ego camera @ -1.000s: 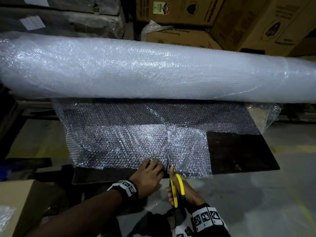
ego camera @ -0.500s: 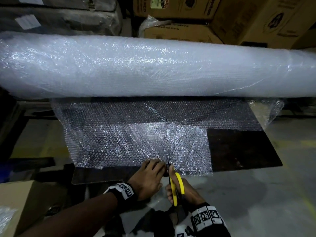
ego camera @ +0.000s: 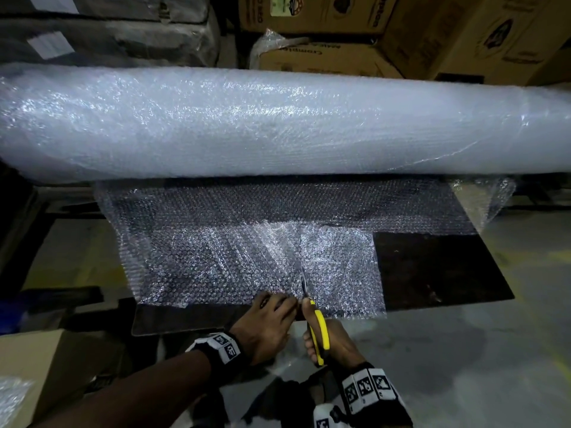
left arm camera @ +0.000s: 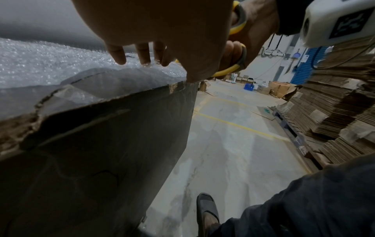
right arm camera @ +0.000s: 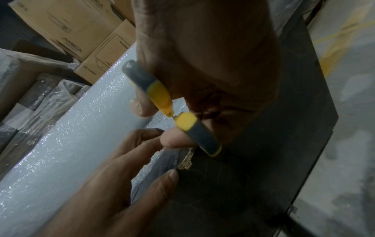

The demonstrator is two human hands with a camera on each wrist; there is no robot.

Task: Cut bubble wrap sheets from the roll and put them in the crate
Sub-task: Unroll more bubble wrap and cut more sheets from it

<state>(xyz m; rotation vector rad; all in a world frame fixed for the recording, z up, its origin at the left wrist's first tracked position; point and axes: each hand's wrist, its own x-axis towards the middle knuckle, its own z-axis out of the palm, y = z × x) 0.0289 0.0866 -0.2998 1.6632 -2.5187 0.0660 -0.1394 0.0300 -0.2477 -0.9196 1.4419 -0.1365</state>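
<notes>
A wide bubble wrap roll (ego camera: pixel 278 125) lies across the view. Its unrolled sheet (ego camera: pixel 234 261) spreads toward me over a dark board (ego camera: pixel 438 267). My left hand (ego camera: pixel 278 304) pinches the sheet's near edge, fingers on top and thumb at the board's lip (right arm camera: pixel 172 174). Just to its right, my right hand (ego camera: pixel 309 322) grips yellow-handled scissors (ego camera: pixel 319 332). Their blades (ego camera: pixel 304 282) point away from me into the sheet. The left wrist view shows my fingertips (left arm camera: pixel 145 61) on the bubbles.
A brown cardboard box (ego camera: pixel 52 359) with some bubble wrap (ego camera: pixel 12 396) inside stands at the lower left. Stacked cartons (ego camera: pixel 340 23) rise behind the roll. Grey concrete floor (ego camera: pixel 463 350) with yellow lines lies to the right. My foot (left arm camera: pixel 207 211) stands below the board.
Almost nothing has changed. Both hands stay at the sheet's near edge and the scissors have barely moved.
</notes>
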